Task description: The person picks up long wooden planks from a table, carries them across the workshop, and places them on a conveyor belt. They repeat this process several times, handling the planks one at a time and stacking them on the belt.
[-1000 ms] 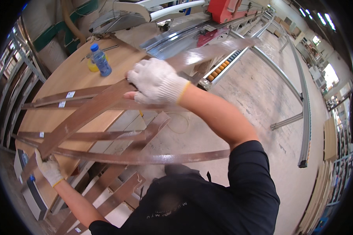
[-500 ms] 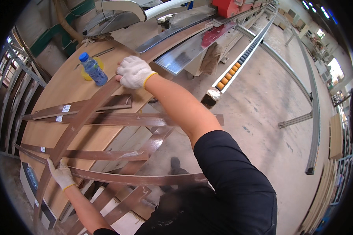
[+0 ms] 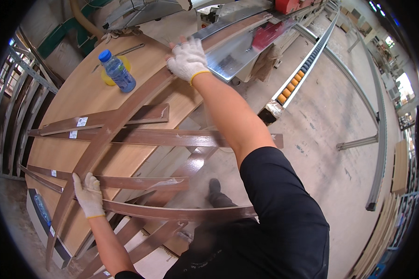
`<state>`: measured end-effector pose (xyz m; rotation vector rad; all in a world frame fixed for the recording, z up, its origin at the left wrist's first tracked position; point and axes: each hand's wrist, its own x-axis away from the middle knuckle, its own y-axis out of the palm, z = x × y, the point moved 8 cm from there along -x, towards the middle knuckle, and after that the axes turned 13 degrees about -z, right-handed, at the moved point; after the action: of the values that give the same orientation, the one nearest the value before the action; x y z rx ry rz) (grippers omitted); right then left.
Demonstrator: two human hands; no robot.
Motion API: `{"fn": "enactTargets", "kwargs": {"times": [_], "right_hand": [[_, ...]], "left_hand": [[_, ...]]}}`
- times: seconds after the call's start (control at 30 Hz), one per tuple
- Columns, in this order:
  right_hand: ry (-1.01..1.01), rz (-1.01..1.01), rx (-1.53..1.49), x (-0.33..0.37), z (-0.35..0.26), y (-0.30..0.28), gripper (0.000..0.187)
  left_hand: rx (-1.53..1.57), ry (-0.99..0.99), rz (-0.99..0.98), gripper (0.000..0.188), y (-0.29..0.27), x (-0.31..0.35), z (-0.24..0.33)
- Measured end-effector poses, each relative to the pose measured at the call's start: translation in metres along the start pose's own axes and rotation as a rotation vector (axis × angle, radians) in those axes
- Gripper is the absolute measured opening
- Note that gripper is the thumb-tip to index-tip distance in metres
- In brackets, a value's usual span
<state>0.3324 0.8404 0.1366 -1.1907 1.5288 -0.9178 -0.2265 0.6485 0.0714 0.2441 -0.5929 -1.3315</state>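
Note:
A long brown strip (image 3: pixel 108 128) lies aslant over other brown strips on the wooden table, from the near left up toward the machine. My right hand (image 3: pixel 189 60), in a white knitted glove, is at its upper part with the fingers spread. Beyond this hand, another length of brown strip (image 3: pixel 237 33) rests on the machine bed; the glove hides whether the two join. My left hand (image 3: pixel 88 194), gloved too, is against the long strip's lower part, fingers extended. Beneath it cross a short labelled strip (image 3: pixel 146 114), a wider strip (image 3: pixel 172 137) and a curved-looking strip (image 3: pixel 181 213).
A blue-capped bottle (image 3: pixel 118 72) stands by a yellow roll (image 3: pixel 108 78) on the wooden table (image 3: pixel 70 104). Ahead is a machine with a metal bed (image 3: pixel 230 58) and a red part (image 3: pixel 288 5). A roller rail (image 3: pixel 307 65) runs along the right. Racks stand at the far left.
The long strip has slid up toward the machine. My right hand has moved forward and right, its fingers now spread rather than curled. My left hand has moved slightly up; the view has shifted.

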Motion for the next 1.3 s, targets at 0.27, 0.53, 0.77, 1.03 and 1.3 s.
{"fn": "enactTargets", "kwargs": {"times": [0.27, 0.53, 0.77, 1.03, 1.3], "right_hand": [[0.102, 0.024, -0.102, -0.033, 0.033, 0.008, 0.073], [0.114, 0.034, -0.076, -0.047, 0.037, 0.024, 0.072], [0.173, 0.000, -0.049, -0.076, 0.071, 0.043, 0.071], [0.405, 0.029, -0.114, -0.065, 0.123, 0.012, 0.076], [0.690, -0.208, -0.244, -0.021, 0.090, 0.016, 0.089]], "left_hand": [[-0.128, -0.188, -0.133, 0.040, 0.042, 0.018, -0.011], [-2.283, 0.807, -0.118, 0.053, 0.061, 0.017, 0.098], [-2.104, 0.145, -0.065, 0.069, 0.030, -0.040, 0.081], [-2.115, 0.152, -0.121, 0.070, 0.081, -0.036, 0.042], [-2.126, 0.115, -0.102, 0.066, 0.085, -0.022, 0.065]]}}
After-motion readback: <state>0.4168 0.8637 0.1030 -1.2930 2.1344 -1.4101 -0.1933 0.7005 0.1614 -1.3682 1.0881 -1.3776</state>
